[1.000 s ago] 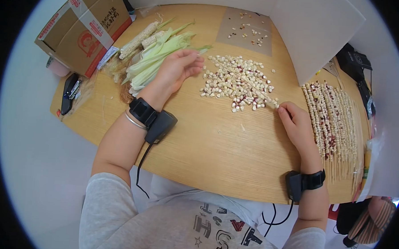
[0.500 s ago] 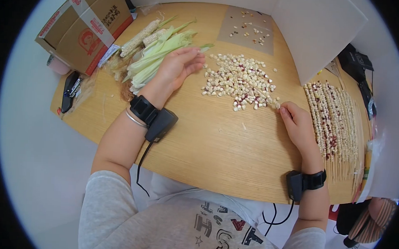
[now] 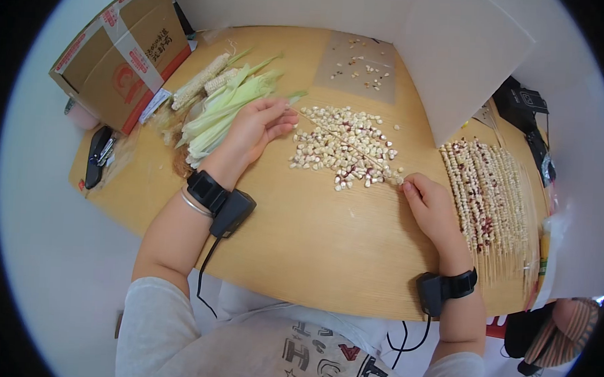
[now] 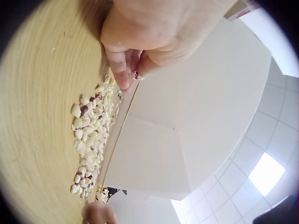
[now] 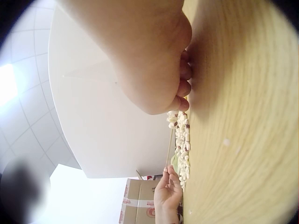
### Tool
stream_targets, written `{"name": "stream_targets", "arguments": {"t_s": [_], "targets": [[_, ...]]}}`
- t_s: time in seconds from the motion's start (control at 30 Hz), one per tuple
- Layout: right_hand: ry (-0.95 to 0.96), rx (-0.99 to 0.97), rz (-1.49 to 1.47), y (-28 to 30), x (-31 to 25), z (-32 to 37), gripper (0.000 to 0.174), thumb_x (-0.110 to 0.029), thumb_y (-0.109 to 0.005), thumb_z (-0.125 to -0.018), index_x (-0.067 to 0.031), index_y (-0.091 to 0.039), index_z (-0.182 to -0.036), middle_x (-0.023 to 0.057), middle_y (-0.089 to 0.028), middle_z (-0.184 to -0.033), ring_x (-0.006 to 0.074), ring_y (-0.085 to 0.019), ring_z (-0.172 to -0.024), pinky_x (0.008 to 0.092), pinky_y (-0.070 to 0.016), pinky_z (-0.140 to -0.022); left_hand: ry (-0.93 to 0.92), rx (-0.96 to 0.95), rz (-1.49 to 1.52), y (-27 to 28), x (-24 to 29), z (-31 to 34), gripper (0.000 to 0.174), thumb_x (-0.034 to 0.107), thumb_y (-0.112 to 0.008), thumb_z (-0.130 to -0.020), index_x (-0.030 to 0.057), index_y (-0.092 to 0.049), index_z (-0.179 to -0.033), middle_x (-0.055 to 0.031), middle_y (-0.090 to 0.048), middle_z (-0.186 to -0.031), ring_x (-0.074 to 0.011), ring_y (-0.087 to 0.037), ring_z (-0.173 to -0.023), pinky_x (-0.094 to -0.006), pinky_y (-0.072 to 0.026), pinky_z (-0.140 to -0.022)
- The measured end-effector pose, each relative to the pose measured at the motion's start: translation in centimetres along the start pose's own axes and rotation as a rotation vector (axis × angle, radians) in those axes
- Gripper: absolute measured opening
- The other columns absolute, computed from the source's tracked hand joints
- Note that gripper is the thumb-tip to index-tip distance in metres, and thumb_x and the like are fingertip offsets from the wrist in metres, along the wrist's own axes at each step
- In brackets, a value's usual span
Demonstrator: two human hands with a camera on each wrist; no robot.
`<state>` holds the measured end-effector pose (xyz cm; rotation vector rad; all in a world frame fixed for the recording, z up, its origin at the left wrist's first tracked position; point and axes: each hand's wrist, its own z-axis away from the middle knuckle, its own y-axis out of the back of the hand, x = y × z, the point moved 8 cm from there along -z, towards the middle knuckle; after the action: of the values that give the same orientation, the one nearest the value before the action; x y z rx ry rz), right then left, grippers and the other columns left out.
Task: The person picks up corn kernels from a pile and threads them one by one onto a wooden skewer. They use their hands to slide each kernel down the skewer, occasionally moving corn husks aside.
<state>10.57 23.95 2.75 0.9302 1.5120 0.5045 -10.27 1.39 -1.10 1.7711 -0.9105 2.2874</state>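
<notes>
A thin wooden skewer point(image 4: 124, 123) spans the space between the hands, slanting over a pile of loose corn kernels point(image 3: 344, 146). My right hand point(image 3: 431, 204) grips it near one end, where a few threaded kernels point(image 5: 173, 119) sit just beyond the fingertips. At the other end, my left hand point(image 3: 256, 131) pinches a dark red and white kernel point(image 4: 138, 75) between thumb and fingers, right by the skewer's tip. In the right wrist view, curled fingers hide the gripped end of the skewer.
Green husks point(image 3: 217, 121) and pale corn cobs point(image 3: 202, 83) lie left, before a cardboard box point(image 3: 122, 56). Rows of threaded corn skewers point(image 3: 487, 196) lie right. A grey sheet point(image 3: 354, 66) with scattered kernels is at the back. A stapler point(image 3: 98, 156) sits far left; a white partition point(image 3: 456, 60) stands behind.
The head view has shifted, so the whole scene sits lower and slightly left. Both hands stay almost in place relative to the kernel pile and keep their hold.
</notes>
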Motion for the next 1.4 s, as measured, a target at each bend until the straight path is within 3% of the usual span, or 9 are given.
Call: {"name": "stream_targets", "arguments": {"t_s": [0.67,0.87,0.93,1.4], "targets": [[-0.044,-0.016,0.007,-0.27,0.50,-0.06,0.016,-0.017,-0.051,-0.086,-0.0034,-0.059,-0.087,0.0181,-0.059,-0.072,0.0340,-0.057,-0.068,0.0393,-0.0442,-0.061,0.003,-0.022,0.058,0.27,-0.22,-0.01,0.014,0.007,-0.056,-0.086,-0.0002,-0.054,-0.098,-0.0142,-0.062,-0.095,-0.0192,-0.062,-0.087,-0.0258,-0.0532,-0.074],[0.015,-0.007,0.040,-0.08,-0.17,-0.17,0.016,-0.017,-0.051,-0.087,-0.0031,-0.059,-0.087,0.0176,-0.059,-0.072,0.0324,-0.058,-0.068,0.0378,-0.0442,-0.061,-0.003,0.052,0.053,0.29,-0.06,0.09,0.018,0.004,-0.055,-0.086,-0.0025,-0.054,-0.103,-0.0145,-0.061,-0.094,-0.0213,-0.062,-0.085,-0.0278,-0.0535,-0.074],[-0.051,-0.035,0.020,-0.18,0.06,-0.09,0.016,-0.016,-0.050,-0.087,-0.0029,-0.059,-0.087,0.0174,-0.059,-0.072,0.0322,-0.058,-0.068,0.0373,-0.0443,-0.061,0.000,0.029,0.079,0.29,-0.23,0.03,0.022,0.006,-0.055,-0.087,-0.0042,-0.054,-0.107,-0.0144,-0.061,-0.095,-0.0207,-0.062,-0.087,-0.0274,-0.0530,-0.075],[0.002,0.012,0.006,-0.04,-0.02,-0.01,0.015,-0.016,-0.052,-0.087,-0.0027,-0.059,-0.087,0.0166,-0.059,-0.071,0.0316,-0.058,-0.065,0.0373,-0.0440,-0.059,0.018,0.000,0.070,-0.26,-0.25,0.16,0.022,0.004,-0.056,-0.086,-0.0065,-0.053,-0.105,-0.0160,-0.061,-0.095,-0.0202,-0.062,-0.087,-0.0252,-0.0538,-0.075]]}}
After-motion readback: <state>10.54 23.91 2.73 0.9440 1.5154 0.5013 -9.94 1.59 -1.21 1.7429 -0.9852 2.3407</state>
